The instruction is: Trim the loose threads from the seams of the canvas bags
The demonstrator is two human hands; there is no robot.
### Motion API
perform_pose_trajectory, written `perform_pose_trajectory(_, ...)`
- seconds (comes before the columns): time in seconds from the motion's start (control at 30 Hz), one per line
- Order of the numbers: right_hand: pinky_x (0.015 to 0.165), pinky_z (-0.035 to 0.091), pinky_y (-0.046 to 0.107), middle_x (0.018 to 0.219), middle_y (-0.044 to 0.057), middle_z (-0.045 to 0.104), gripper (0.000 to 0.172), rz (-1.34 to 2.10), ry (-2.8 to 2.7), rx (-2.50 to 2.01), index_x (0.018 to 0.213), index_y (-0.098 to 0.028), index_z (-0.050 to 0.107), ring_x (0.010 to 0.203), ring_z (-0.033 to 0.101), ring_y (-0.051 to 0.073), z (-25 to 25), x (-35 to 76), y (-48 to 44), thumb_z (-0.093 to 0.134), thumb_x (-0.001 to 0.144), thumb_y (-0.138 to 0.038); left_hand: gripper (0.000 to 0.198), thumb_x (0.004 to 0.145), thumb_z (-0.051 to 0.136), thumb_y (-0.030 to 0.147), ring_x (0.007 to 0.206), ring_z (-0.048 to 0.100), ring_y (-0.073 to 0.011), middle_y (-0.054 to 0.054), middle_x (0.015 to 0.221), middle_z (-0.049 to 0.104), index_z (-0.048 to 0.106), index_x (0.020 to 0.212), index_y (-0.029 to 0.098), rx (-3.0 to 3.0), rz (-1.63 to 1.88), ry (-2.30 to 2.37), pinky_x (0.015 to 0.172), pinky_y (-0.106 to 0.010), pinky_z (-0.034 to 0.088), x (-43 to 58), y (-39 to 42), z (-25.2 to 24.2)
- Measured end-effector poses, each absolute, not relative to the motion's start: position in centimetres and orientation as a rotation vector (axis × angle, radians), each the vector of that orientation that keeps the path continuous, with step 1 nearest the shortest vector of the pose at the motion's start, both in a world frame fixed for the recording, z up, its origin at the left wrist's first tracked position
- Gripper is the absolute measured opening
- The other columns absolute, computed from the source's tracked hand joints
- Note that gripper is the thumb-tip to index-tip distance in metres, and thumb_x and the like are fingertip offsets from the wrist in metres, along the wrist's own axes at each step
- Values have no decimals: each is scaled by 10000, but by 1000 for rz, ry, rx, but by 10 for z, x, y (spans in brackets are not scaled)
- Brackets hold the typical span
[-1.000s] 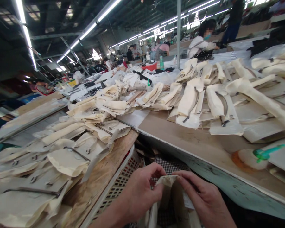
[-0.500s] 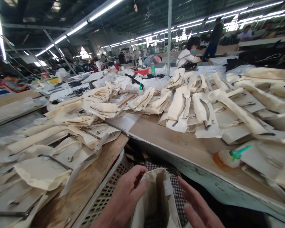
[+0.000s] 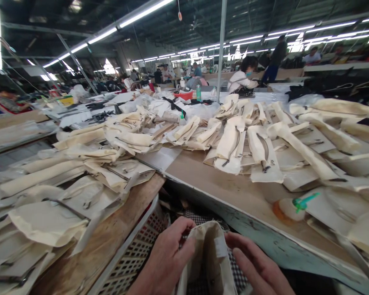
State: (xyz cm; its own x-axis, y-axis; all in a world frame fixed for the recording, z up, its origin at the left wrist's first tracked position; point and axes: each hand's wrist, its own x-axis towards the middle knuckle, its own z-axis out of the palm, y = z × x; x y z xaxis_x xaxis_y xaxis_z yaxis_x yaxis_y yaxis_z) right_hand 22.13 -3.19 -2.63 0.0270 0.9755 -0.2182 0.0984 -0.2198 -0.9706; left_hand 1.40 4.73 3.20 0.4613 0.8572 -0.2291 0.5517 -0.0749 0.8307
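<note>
1. The cream fabric piece [image 3: 191, 268] stands mouth upward at the bottom centre, between the 2 hands and above a checkered cloth [image 3: 239, 266]. Its walls are spread, perhaps so that the inside can be seen from above.
2. The left hand [image 3: 173, 248] has thumb and fingers closed on the piece's left rim. That grip probably steadies the soft wall, which would otherwise tend to sag.
3. The right hand [image 3: 256, 262] is loosely curved at the right wall, thumb and forefinger apart. Whether a fingertip touches the fabric I cannot tell; its place there may serve to guide that side.
4. A small white tag [image 3: 220, 247] shows on the right wall's inner face, facing the opening.
5. A lattice basket [image 3: 137, 252] stands just left of the left hand, beside the left table [image 3: 103, 241], likely for easy reach.
6. Similar cream pieces [image 3: 47, 223] overlap on that table; more lie across the right table [image 3: 199, 170], many with dark curved strips uppermost, perhaps laid so to keep these strips exposed.
7. A bottle with a green nozzle [image 3: 306, 201] is near the right table's front edge, conveniently close to the right hand.
</note>
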Motion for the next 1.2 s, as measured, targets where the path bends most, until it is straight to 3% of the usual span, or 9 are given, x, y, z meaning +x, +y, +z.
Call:
perform_pose_trajectory(0.23, 899, 538, 327, 1226, 121, 655, 461, 1248, -1267, -1378, 1263, -186, 559, 1043, 663, 241, -18, 213, 0, 552, 904, -474, 152, 882, 473, 198, 777, 559, -151, 17, 836, 633, 622, 903, 181, 1809, 438, 1194, 686, -217, 394, 14, 47, 32)
perform_pose_trajectory(0.5, 769, 568, 213, 1070, 54, 740, 312, 997, -1456, -1464, 1139, -237, 648, 898, 723, 195, -29, 208, -11, 514, 921, -415, 149, 881, 500, 220, 701, 538, -132, 14, 772, 633, 634, 908, 160, 1689, 434, 1135, 604, -206, 386, 3, 56, 18)
perform_pose_trajectory(0.83, 823, 571, 205, 1154, 78, 704, 255, 932, -1565, -1455, 1150, -231, 579, 972, 707, 183, -39, 216, -30, 501, 957, -378, 217, 758, 590, 30, 904, 593, -146, 13, 987, 636, 565, 889, 201, 2007, 581, 1125, 825, -231, 443, 24, 34, 37)
perform_pose_trajectory(1.2, 815, 578, 231, 1095, 57, 716, 224, 878, -1552, -1438, 1137, -238, 570, 942, 712, 183, -42, 216, -27, 504, 949, -341, 127, 830, 595, 115, 864, 658, -182, -14, 1020, 651, 508, 829, 207, 2484, 764, 1164, 715, -283, 519, 38, 26, 28)
